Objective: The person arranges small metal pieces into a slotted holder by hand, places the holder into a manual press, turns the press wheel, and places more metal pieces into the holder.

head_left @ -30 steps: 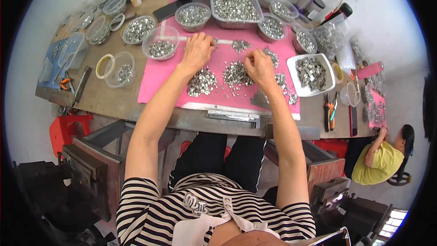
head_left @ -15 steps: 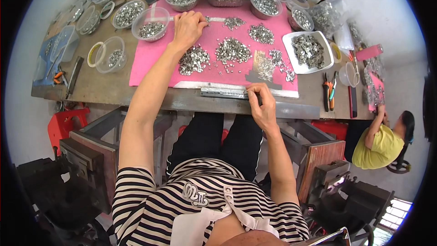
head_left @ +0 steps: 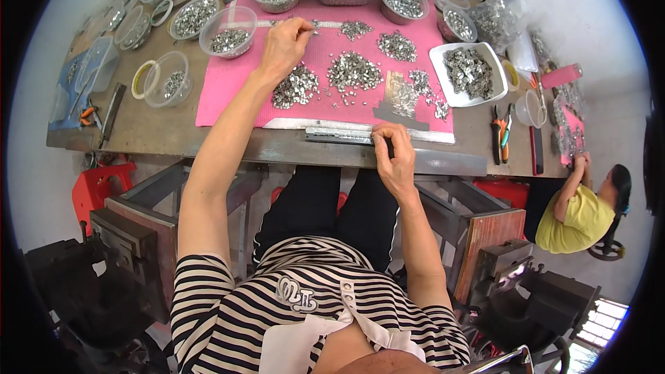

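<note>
A pink mat (head_left: 232,86) on the workbench carries several heaps of small silver metal parts (head_left: 353,71). My left hand (head_left: 282,47) reaches out over the mat, fingers pinched on a thin strip-like piece near a far heap. My right hand (head_left: 395,159) is at the bench's near edge, fingers closed on the end of a long narrow metal bar (head_left: 339,136) that lies along the mat's front edge.
Clear plastic bowls (head_left: 225,31) and a white tray (head_left: 467,73) of metal parts ring the mat. Pliers (head_left: 501,125) lie to the right. Another person in a yellow shirt (head_left: 575,211) sits at the far right. Metal frames and a red stool (head_left: 97,183) stand below the bench.
My right hand has drawn back from the heaps on the mat to the bench's near edge and closed on the metal bar. My left hand stays near the far heaps.
</note>
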A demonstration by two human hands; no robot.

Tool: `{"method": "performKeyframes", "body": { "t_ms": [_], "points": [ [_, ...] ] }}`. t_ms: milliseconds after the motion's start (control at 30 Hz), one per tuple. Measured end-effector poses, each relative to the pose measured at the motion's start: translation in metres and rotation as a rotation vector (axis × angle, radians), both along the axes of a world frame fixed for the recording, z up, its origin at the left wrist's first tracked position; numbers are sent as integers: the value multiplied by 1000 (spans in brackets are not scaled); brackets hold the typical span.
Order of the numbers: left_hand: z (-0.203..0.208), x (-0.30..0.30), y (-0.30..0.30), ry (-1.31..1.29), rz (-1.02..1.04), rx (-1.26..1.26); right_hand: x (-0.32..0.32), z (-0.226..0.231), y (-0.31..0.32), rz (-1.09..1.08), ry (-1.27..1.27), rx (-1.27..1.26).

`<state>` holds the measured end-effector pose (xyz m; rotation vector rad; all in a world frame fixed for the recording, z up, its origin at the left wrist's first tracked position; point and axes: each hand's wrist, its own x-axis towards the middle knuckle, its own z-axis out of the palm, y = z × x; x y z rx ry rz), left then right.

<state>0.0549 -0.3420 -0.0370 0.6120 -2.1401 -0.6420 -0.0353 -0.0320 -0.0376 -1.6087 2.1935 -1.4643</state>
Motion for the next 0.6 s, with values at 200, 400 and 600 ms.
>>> {"method": "performKeyframes", "body": {
  "t_ms": [200,400,600],
  "points": [
    [18,33,54,-8,-143,35,0,-2,0,-3,-13,-9],
    [17,80,87,-113,-183,-43,2,-4,-1,-7,15,-26],
    [6,94,96,-183,-190,-124,6,-2,-2,-53,45,-35]
  ]
}}
